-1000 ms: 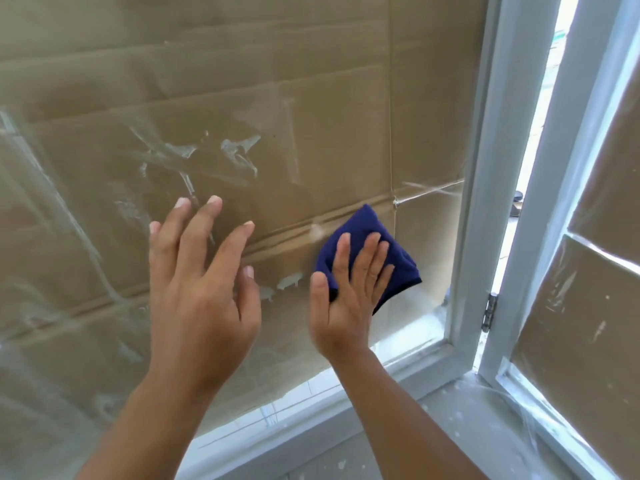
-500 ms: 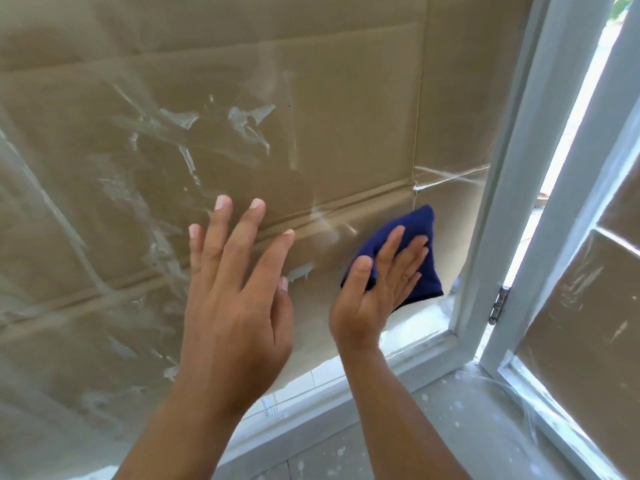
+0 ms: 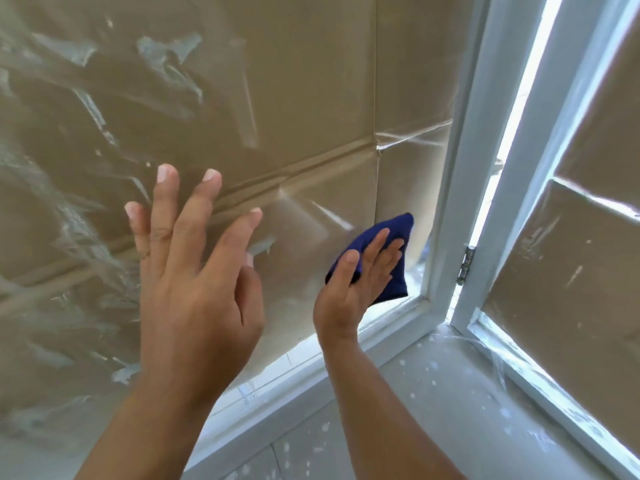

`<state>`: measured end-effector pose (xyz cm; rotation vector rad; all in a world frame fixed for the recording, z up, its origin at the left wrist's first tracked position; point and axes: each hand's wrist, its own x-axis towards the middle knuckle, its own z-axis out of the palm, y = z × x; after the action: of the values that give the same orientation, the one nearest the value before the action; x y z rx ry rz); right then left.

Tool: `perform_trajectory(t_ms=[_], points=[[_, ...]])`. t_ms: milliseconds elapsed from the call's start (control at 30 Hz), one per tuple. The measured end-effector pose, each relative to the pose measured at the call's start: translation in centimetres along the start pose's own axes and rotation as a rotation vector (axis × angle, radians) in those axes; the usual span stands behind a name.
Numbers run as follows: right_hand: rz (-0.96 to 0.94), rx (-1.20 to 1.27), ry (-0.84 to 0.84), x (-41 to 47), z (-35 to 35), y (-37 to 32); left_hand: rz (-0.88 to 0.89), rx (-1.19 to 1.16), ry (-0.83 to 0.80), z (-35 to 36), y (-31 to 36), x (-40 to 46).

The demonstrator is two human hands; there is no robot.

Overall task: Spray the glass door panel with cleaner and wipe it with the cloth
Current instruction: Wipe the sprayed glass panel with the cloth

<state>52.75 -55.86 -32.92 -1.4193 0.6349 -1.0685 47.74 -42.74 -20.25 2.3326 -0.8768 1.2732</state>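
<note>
Right hand (image 3: pixel 349 289): one, fingers straight, pressing one blue cloth (image 3: pixel 391 258) near glass door panel's (image 3: pixel 294 98) lower right corner. Left hand (image 3: pixel 194 278): one, spread flat, holding nothing.

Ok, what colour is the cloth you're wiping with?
Dark blue, plain. The cloth shows in the head view, pressed to the glass under the right hand.

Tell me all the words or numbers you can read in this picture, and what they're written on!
There are none to read.
The blue cloth under the right hand is plain, with no label showing.
The brown cardboard behind the glass door panel has no print, only creases and tape.
The white frame and its hinge bear no marks.
The left hand covers only streaky glass.
</note>
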Motion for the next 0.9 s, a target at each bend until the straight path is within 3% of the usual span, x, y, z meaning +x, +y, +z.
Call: perform_trajectory(t_ms=[67,100,133,267,333,400,500,567,633,767,833,900], points=[[0.365,0.134,0.057,2.7,-0.9,-0.4,0.000,0.020,-0.011,0.0,-0.1,-0.4],[0.437,0.146,0.048,3.3,-1.3,-0.6,-0.002,0.030,-0.018,0.0,-0.2,-0.6],[0.417,0.115,0.010,3.0,-1.4,-0.8,-0.003,0.036,-0.024,0.1,-0.2,-0.7],[-0.096,-0.091,-0.339,-5.5,-1.0,-0.3,0.006,0.091,-0.049,0.9,0.2,-1.1],[-0.213,-0.163,-0.433,-8.0,-1.4,1.5,0.008,0.098,-0.049,1.0,0.3,-1.2],[-0.113,-0.133,-0.387,-6.1,-1.6,2.4,0.005,0.081,-0.047,0.9,0.3,-1.2],[0.194,-0.033,-0.185,-0.8,-1.9,1.8,0.004,0.061,-0.050,0.5,0.0,-1.8],[0.261,0.000,-0.106,1.0,-1.4,0.9,0.007,0.076,-0.059,0.5,-0.1,-2.2],[0.150,-0.006,-0.135,-0.4,-0.6,-0.1,-0.001,0.093,-0.068,1.0,0.2,-2.5],[-0.262,-0.166,-0.322,-7.1,0.2,0.9,-0.012,0.097,-0.075,2.3,1.2,-2.7],[-0.275,-0.185,-0.350,-7.7,-0.2,2.9,-0.015,0.092,-0.076,2.7,1.4,-2.6],[-0.100,-0.117,-0.307,-6.2,-1.0,4.5,-0.011,0.092,-0.074,2.8,1.2,-2.6]])
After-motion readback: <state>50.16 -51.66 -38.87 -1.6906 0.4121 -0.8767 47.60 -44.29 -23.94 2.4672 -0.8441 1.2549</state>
